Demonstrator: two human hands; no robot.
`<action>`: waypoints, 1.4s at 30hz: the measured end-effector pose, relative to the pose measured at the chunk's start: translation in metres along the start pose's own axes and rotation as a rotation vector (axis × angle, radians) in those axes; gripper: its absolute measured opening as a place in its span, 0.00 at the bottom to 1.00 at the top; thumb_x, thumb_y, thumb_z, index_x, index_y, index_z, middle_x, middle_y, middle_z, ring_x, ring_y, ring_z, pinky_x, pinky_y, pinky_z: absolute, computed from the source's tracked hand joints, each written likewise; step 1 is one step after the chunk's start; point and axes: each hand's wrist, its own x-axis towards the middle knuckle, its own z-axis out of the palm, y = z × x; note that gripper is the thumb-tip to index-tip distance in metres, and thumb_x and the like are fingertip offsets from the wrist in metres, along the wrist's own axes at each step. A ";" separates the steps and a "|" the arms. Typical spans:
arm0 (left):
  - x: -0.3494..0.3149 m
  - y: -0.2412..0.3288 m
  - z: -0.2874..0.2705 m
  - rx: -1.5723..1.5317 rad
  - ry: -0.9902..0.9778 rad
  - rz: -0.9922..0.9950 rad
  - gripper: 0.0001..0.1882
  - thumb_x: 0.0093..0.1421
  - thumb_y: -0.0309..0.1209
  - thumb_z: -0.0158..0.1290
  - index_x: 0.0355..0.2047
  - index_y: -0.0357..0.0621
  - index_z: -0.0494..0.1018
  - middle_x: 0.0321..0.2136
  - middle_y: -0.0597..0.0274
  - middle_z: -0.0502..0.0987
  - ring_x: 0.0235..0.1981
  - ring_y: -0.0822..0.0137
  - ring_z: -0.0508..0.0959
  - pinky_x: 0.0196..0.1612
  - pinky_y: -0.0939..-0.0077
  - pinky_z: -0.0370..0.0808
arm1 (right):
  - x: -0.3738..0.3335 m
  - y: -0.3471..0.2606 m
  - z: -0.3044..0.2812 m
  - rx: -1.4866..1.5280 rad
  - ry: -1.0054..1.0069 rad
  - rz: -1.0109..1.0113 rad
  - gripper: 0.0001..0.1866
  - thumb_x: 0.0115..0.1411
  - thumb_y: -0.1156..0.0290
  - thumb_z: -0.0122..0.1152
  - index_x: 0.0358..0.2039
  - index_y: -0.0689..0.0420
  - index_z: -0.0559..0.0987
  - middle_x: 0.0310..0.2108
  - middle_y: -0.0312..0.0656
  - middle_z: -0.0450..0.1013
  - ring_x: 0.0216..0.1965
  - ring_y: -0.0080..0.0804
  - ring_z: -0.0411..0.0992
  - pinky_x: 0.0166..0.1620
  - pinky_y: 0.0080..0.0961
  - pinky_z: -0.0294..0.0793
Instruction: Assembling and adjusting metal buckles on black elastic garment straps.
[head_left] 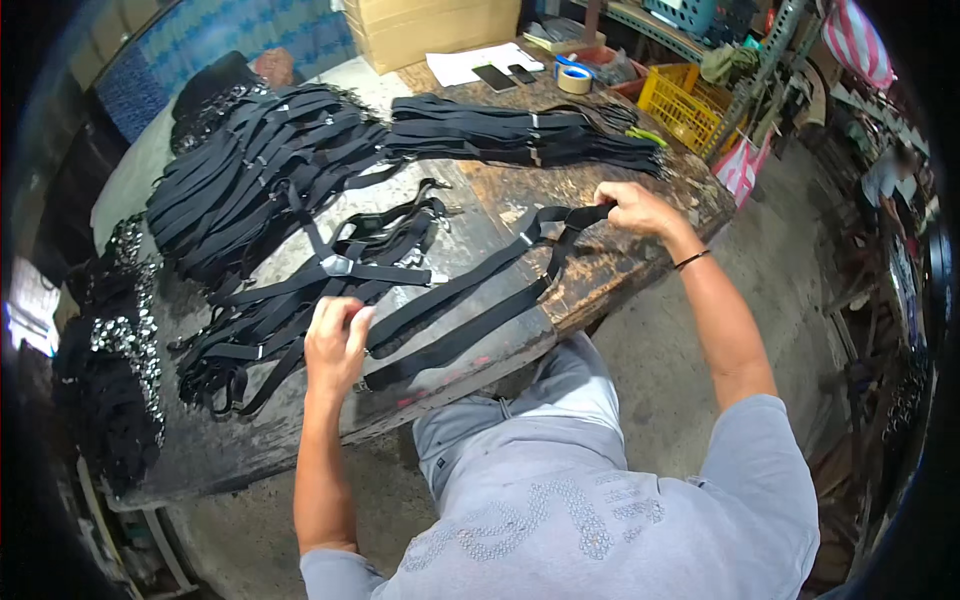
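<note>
A pair of black suspenders (455,287) stretches across the worktable, its two straps running side by side between my hands. My right hand (640,212) is closed around its looped far end at the right. Beside the near strap ends, my left hand (335,340) has its fingers curled in; what lies inside them is hidden. Just beyond it lies a loose heap of black suspenders (290,290) with metal clips and a pale joining piece (337,265). Behind these are a large pile of black straps (240,170) and a neat bundle of straps (480,130).
The worn worktable (480,375) has its near edge at my waist. Along the back stand a cardboard box (430,30), white paper (470,66), phones (493,78), tape rolls (574,78) and a yellow crate (690,105). Shiny clips (120,340) heap up at the left.
</note>
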 end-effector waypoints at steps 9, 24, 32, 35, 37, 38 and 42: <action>0.140 0.140 -0.002 -0.014 -0.281 0.341 0.26 0.60 0.48 0.59 0.47 0.36 0.77 0.41 0.50 0.79 0.43 0.60 0.79 0.52 0.67 0.72 | 0.036 -0.210 -0.114 -0.306 0.070 -0.831 0.07 0.45 0.84 0.54 0.26 0.60 0.77 0.36 0.46 0.69 0.44 0.45 0.68 0.47 0.35 0.68; 0.216 0.207 -0.141 -0.730 -0.128 0.124 0.14 0.59 0.44 0.61 0.33 0.46 0.78 0.27 0.70 0.78 0.28 0.77 0.75 0.35 0.77 0.72 | 0.043 -0.235 -0.063 0.822 0.150 -0.678 0.25 0.65 0.58 0.60 0.54 0.64 0.73 0.47 0.41 0.74 0.49 0.23 0.70 0.55 0.23 0.67; 0.238 0.227 -0.162 -0.463 0.018 0.194 0.14 0.58 0.45 0.61 0.32 0.49 0.78 0.27 0.71 0.78 0.29 0.76 0.73 0.38 0.76 0.67 | 0.056 -0.227 -0.076 0.880 0.015 -0.679 0.15 0.63 0.62 0.61 0.43 0.61 0.79 0.38 0.39 0.78 0.44 0.26 0.75 0.53 0.25 0.71; 0.256 0.229 -0.171 -0.427 0.007 0.217 0.14 0.58 0.46 0.61 0.32 0.50 0.79 0.29 0.70 0.79 0.31 0.75 0.73 0.41 0.73 0.67 | 0.060 -0.226 -0.080 0.869 -0.011 -0.652 0.15 0.63 0.62 0.62 0.43 0.61 0.79 0.38 0.39 0.79 0.45 0.27 0.75 0.52 0.26 0.72; 0.260 0.233 -0.175 -0.400 -0.009 0.232 0.15 0.58 0.47 0.61 0.33 0.49 0.79 0.30 0.69 0.79 0.33 0.74 0.73 0.42 0.71 0.68 | 0.063 -0.225 -0.082 0.921 -0.071 -0.630 0.16 0.62 0.62 0.64 0.42 0.61 0.79 0.39 0.39 0.79 0.45 0.26 0.75 0.53 0.26 0.71; 0.262 0.236 -0.177 -0.384 0.023 0.239 0.14 0.57 0.44 0.63 0.32 0.48 0.79 0.27 0.70 0.78 0.28 0.76 0.73 0.36 0.76 0.68 | 0.063 -0.227 -0.083 0.921 -0.072 -0.635 0.16 0.62 0.62 0.64 0.42 0.61 0.79 0.39 0.39 0.79 0.45 0.26 0.75 0.53 0.26 0.71; 0.265 0.248 -0.177 -0.359 0.071 0.265 0.13 0.57 0.41 0.65 0.30 0.46 0.79 0.23 0.71 0.76 0.21 0.79 0.71 0.28 0.81 0.66 | 0.060 -0.229 -0.090 0.891 -0.088 -0.619 0.16 0.60 0.62 0.67 0.43 0.59 0.80 0.39 0.36 0.78 0.42 0.24 0.74 0.50 0.25 0.71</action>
